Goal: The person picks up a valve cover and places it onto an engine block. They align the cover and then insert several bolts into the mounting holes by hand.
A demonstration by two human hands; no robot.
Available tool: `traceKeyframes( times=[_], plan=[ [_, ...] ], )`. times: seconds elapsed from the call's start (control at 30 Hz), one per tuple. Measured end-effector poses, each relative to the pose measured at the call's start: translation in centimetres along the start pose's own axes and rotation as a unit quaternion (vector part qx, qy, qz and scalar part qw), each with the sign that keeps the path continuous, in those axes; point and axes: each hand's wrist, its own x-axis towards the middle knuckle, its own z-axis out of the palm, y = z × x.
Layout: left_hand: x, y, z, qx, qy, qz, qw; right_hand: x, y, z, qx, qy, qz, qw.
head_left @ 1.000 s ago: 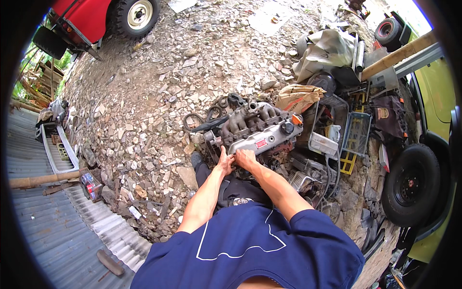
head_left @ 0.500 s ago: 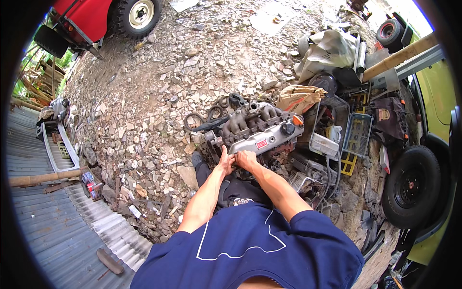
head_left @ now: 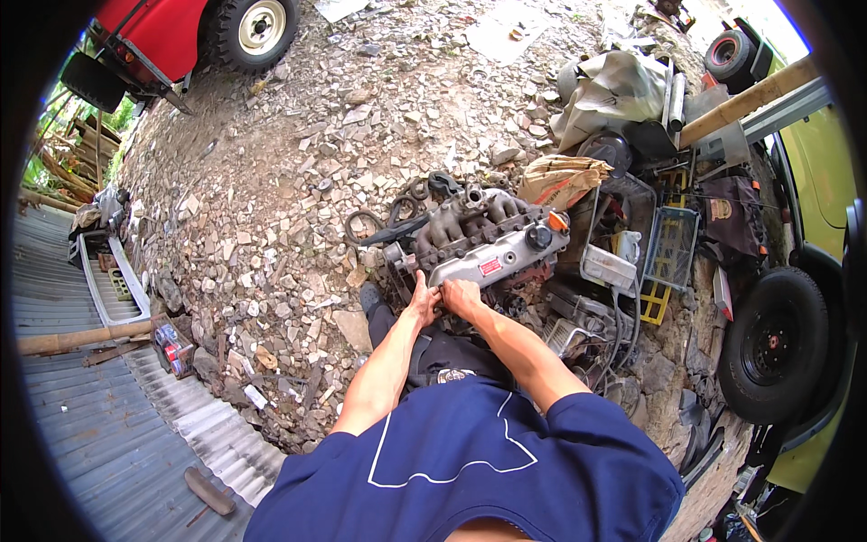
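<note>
A big engine (head_left: pixel 479 239) sits on the stony ground (head_left: pixel 298 163), next to a pile of junk (head_left: pixel 632 226) and a black tire (head_left: pixel 775 346). The 2 hands meet at its near edge. The left hand (head_left: pixel 421 303) and right hand (head_left: pixel 461 296) both press on the engine, fingers bent; what they grip is too small to see.

Left hand (head_left: pixel 421 303) and right hand (head_left: pixel 459 295) rest together on near edge of engine (head_left: pixel 483 237); engine sits on gravel (head_left: pixel 298 172).
</note>
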Motion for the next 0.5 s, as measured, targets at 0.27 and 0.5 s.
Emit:
traceKeyframes(
  times=[0.27, 0.5],
  plan=[
    [0.3, -0.2, 0.7, 0.009, 0.022, 0.003, 1.000, 0.0, 0.8, 1.6, -0.004, 0.048, -0.002, 0.999],
    [-0.3, 0.0, 0.6, 0.024, -0.014, 0.010, 1.000, 0.0, 0.2, 1.8, -0.024, 0.068, 0.011, 0.997]
  ],
)
